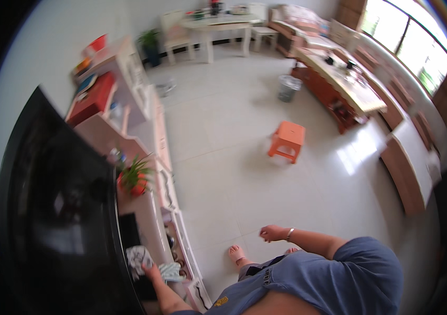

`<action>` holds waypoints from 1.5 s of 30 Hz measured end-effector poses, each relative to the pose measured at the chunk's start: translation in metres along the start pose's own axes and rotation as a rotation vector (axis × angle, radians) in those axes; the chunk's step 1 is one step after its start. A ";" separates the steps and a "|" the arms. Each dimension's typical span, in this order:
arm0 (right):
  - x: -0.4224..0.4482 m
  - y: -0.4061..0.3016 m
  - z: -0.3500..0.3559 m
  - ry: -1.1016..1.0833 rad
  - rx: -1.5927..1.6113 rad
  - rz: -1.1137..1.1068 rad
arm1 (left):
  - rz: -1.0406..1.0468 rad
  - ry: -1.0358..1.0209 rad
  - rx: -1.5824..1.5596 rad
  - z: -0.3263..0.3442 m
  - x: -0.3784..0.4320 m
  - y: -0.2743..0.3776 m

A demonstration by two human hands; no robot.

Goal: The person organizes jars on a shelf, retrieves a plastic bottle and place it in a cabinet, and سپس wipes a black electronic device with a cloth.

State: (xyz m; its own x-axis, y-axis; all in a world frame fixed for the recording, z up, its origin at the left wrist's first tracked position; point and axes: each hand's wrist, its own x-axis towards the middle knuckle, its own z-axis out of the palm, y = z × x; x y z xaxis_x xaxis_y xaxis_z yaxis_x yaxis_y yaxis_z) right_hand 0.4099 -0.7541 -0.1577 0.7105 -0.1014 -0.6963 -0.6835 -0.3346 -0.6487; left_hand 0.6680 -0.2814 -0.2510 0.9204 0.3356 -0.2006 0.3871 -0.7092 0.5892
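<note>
My left hand (152, 271) grips a crumpled white-and-grey cloth (139, 256) beside the lower part of a large black television (58, 177). A green-and-white striped cloth (172, 271) lies just right of that hand, at the edge of the pale TV cabinet (154, 220). My right hand (272, 233), with a silver bracelet on its wrist, hangs over the tiled floor. Its fingers are loosely curled, and nothing shows in them.
A potted plant (133, 179) stands on the cabinet near the screen. An open drawer (174, 246) holds small items. Out on the floor are an orange plastic stool (286, 141) and a bin (289, 88). A long coffee table (337, 75) stands before the sofa (412, 165).
</note>
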 end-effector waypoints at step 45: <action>-0.159 0.152 -0.235 0.325 1.383 -0.319 | -0.035 -2.121 -0.330 0.225 -0.496 0.490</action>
State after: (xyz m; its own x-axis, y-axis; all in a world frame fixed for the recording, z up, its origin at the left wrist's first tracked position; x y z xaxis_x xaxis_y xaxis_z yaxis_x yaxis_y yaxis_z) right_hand 0.2320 -1.0088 -0.0731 0.7373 -0.4631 -0.4918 0.0295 0.7494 -0.6614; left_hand 0.4135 -0.9350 -0.0382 -0.3364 -0.8432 -0.4193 0.5957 -0.5354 0.5988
